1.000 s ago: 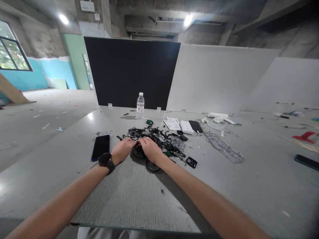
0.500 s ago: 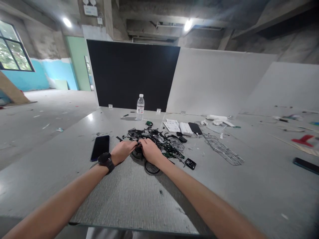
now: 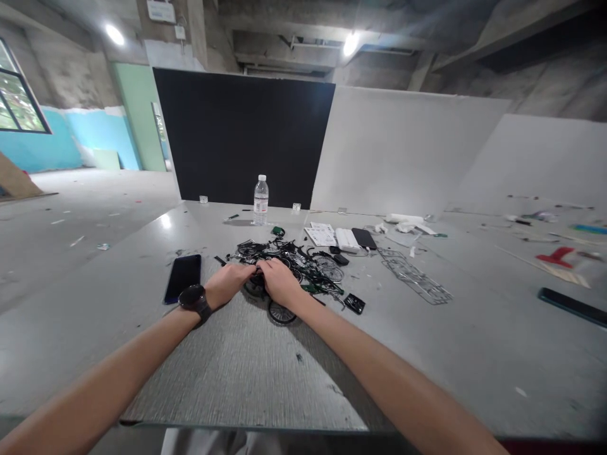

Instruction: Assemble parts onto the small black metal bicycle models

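Observation:
My left hand (image 3: 230, 281) and my right hand (image 3: 279, 281) meet at the front of a pile of black model bicycle parts (image 3: 320, 268). Fingertips of both are closed together on a small black bicycle part, mostly covered by the fingers. Just below my right hand lies a spoked toy wheel (image 3: 282, 314), partly under the palm. Dark round pieces show beneath the fingers, though their exact shape is hidden. To the right of the pile rests a small black square tray-like piece (image 3: 354, 303). A black watch (image 3: 193, 298) is on my left wrist.
A phone (image 3: 184, 278) lies left of my left hand. Behind the pile stands a water bottle (image 3: 260, 205). Printed sheets (image 3: 320, 234), a white box-like object (image 3: 347, 241) and an emptied parts frame (image 3: 415, 276) lie to the right. Another phone (image 3: 571, 306) is farther right.
The whole view has shifted slightly, so things appear a little farther left and higher. Both hands stay together at the same spot on the pile, fingers still closed.

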`<state>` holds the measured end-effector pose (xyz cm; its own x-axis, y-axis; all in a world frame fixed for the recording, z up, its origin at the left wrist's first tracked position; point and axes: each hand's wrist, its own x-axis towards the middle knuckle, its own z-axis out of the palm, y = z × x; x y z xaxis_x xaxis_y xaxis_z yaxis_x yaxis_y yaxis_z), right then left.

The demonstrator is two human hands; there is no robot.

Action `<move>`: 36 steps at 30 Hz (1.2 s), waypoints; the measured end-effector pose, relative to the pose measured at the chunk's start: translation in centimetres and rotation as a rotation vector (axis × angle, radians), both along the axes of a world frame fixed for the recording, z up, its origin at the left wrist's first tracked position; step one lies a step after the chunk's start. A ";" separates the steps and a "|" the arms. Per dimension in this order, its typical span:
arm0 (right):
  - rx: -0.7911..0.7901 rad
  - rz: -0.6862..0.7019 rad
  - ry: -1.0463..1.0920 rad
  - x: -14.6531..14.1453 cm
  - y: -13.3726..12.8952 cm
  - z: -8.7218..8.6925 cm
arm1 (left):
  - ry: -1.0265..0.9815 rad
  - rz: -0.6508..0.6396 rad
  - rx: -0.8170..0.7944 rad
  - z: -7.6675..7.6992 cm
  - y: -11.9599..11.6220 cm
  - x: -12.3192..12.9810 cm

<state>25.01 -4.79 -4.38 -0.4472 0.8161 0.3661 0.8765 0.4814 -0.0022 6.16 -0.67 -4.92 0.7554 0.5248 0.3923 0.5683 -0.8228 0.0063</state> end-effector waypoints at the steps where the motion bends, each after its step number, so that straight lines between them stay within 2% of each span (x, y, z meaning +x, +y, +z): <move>1: -0.001 0.006 0.003 0.0 0.0 0.0 | -0.011 -0.003 -0.007 0.0 0.0 0.0; 11: 0.006 0.011 0.036 0.0 0.2 -0.3 | -0.091 0.004 -0.126 0.1 0.0 0.0; 28: 0.021 0.021 0.128 0.5 0.3 -0.1 | -0.121 -0.014 -0.082 -0.6 0.8 -0.5; 31: 0.043 0.025 0.251 1.4 0.4 0.9 | -0.135 -0.011 -0.079 -0.9 1.0 -0.8; 36: 0.069 -0.080 0.343 5.7 0.9 4.9 | -0.187 -0.009 -0.085 -1.2 1.4 -1.2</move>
<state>30.72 -3.92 0.54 -0.2244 0.8115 0.5396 0.8655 0.4204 -0.2723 5.01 0.71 -6.12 0.6784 0.5555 0.4809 0.5435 -0.8198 0.1804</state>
